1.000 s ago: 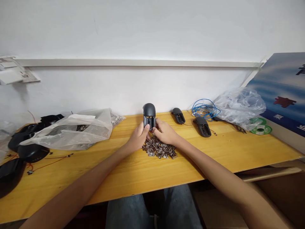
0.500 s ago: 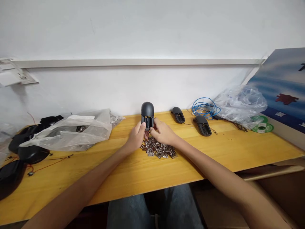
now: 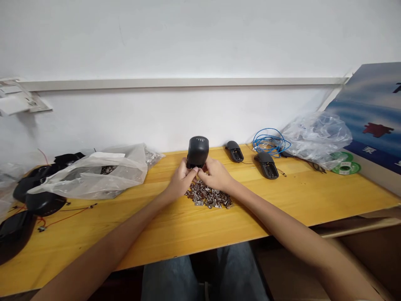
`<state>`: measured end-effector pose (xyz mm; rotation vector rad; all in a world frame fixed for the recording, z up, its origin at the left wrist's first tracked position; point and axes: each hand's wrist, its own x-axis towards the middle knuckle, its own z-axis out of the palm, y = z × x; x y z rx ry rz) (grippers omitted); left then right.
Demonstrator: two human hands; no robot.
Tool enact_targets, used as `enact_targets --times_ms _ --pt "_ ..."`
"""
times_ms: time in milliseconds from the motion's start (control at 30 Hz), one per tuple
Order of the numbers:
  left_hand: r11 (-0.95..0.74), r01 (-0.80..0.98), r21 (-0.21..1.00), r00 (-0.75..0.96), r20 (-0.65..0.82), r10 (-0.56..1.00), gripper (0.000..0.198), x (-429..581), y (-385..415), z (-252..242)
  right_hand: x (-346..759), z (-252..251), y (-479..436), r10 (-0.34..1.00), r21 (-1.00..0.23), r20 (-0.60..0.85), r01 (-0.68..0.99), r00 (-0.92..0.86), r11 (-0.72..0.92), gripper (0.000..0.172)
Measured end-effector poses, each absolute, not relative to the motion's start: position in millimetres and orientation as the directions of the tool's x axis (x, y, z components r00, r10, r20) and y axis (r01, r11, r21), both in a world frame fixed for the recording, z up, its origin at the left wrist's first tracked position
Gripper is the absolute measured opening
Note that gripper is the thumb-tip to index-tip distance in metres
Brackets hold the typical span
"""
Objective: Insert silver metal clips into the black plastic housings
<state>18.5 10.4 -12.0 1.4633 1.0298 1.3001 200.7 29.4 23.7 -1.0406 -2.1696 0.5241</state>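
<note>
Thing: dark gray plastic shell (image 3: 198, 151), round on top | Where: held up just above a pile of shiny metal bits (image 3: 208, 197) on a wood table (image 3: 94, 234) | Hands: left hand (image 3: 181, 180) and right hand (image 3: 217, 175) pinch its low end together

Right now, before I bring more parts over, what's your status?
Left hand, right hand both on dark grey plastic housing, rounded end up. Loose small metal parts heaped just below the hands.
</note>
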Motion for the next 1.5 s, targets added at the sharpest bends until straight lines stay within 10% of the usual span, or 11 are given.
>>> enact_targets --times_ms 667,933,1233,1500 --pt "-0.229 -0.199 0.953 -0.010 0.231 0.973 0.046 10.5 13.4 20.5 205.5 11.8 39.5 0.630 -0.651 0.552 0.190 -0.546 0.735 0.009" --pt "0.020 -0.466 0.885 0.112 0.037 0.993 0.039 4.9 10.0 34.6 203.6 22.6 35.4 0.765 -0.834 0.445 0.096 -0.465 0.543 0.019" --pt "0.079 -0.269 0.960 0.180 -0.031 0.983 0.028 14.1 6.9 29.9 195.6 27.0 33.1 0.775 -0.999 0.041 -0.018 -0.631 0.039 0.039" --pt "0.041 -0.225 0.973 0.177 0.000 0.984 0.029 16.7 4.5 24.5 195.6 23.9 34.2 0.810 -0.990 0.057 0.075 -0.584 0.123 0.025"
